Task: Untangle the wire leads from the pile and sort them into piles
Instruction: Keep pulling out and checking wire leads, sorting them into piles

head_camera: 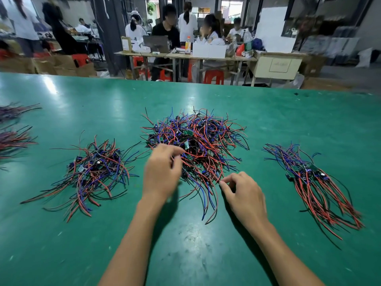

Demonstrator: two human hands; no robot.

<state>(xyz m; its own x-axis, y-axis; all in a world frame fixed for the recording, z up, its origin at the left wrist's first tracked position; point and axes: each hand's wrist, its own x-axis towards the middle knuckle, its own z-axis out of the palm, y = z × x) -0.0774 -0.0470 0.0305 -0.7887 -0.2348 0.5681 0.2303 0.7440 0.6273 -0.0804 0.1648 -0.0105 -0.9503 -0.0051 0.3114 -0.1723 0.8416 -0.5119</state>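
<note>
Two hands point(162, 172) point(245, 195) at tangled pile point(195, 141); four sorted piles.

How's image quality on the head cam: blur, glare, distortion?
Head view: the left hand is motion-blurred at the central tangled pile of red, blue and black wire leads; the right hand is sharper. Glare streaks the green tabletop far left. Wide-angle bowing curves the table's far edge; the background is soft.
</note>
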